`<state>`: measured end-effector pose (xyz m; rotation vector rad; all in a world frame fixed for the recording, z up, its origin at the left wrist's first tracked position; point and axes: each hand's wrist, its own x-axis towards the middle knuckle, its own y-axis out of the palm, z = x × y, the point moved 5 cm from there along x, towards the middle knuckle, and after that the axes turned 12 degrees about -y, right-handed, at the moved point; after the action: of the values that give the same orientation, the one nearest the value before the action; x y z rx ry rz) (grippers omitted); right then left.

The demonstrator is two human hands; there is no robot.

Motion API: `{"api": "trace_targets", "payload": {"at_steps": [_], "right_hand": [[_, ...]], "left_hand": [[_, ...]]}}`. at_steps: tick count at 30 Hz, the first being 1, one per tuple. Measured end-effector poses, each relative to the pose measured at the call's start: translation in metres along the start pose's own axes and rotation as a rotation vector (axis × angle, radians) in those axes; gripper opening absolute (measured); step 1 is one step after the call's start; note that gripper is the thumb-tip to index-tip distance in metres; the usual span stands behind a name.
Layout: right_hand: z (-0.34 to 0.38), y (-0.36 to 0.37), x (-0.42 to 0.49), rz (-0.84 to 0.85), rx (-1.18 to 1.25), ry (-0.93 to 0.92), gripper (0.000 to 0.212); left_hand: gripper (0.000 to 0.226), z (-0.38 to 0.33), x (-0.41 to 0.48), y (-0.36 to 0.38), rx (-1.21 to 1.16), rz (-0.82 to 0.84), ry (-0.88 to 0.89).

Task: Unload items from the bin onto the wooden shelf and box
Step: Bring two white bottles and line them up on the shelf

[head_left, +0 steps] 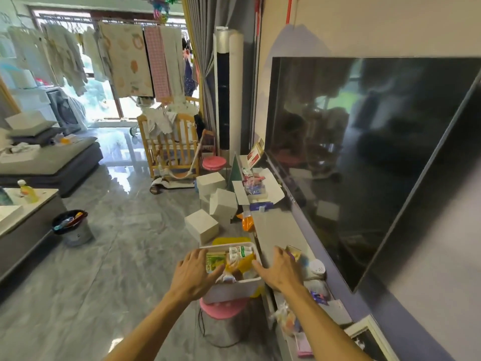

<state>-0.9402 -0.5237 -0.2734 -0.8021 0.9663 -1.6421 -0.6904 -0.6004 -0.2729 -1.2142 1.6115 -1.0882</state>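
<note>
The bin (231,289) sits on a stool (223,308), packets (238,259) inside it. A long shelf (279,230) runs at its 3 o'clock, below the television (364,157). Cardboard boxes (216,204) lie at its 12 o'clock, the cot (171,147) beyond; a wastebasket (74,227) stands at 10 o'clock.

Left hand (194,272) hides bin's (234,289) left rim

A white bin (235,289), crammed with packets, sits on a pink stool just beside the shelf (279,230).
</note>
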Motion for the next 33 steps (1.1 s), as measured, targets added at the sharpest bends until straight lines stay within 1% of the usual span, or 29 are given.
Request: {"api": "trace_targets", "payload": {"at_steps": [3,4,7,12,15,20,24,27,28,30,33], "right_hand": [[-0.008,0.016,0.05,0.039,0.029,0.006,0.092],[-0.01,0.022,0.065,0.05,0.045,0.011,0.092],[-0.011,0.04,0.111,0.082,0.07,0.019,0.091],[-0.022,0.087,0.19,0.162,0.078,0.059,0.096],[-0.037,0.128,0.239,0.205,0.081,0.113,0.096],[-0.061,0.186,0.313,0.268,0.104,0.244,0.094],[-0.102,0.257,0.356,0.278,0.148,0.37,0.108],[-0.136,0.318,0.378,0.253,0.17,0.452,0.112],[-0.144,0.333,0.385,0.251,0.163,0.481,0.11],[-0.159,0.362,0.398,0.256,0.161,0.529,0.099],[-0.183,0.412,0.413,0.272,0.223,0.603,0.068]], "left_hand": [[0.111,0.0,0.049,0.008,0.005,0.017,-0.035],[0.112,0.0,0.066,0.011,0.008,0.025,-0.044],[0.103,0.001,0.118,0.02,0.022,0.051,-0.055],[0.103,0.001,0.213,0.048,0.043,0.095,-0.04],[0.092,0.006,0.279,0.082,0.035,0.153,-0.025],[0.09,0.001,0.385,0.148,0.07,0.28,0.006],[0.083,-0.012,0.441,0.202,0.157,0.37,0.055],[0.078,-0.019,0.476,0.248,0.203,0.414,0.085],[0.077,-0.02,0.486,0.266,0.223,0.428,0.092],[0.074,-0.019,0.506,0.302,0.255,0.452,0.11],[0.068,-0.016,0.532,0.359,0.244,0.481,0.118]]}}
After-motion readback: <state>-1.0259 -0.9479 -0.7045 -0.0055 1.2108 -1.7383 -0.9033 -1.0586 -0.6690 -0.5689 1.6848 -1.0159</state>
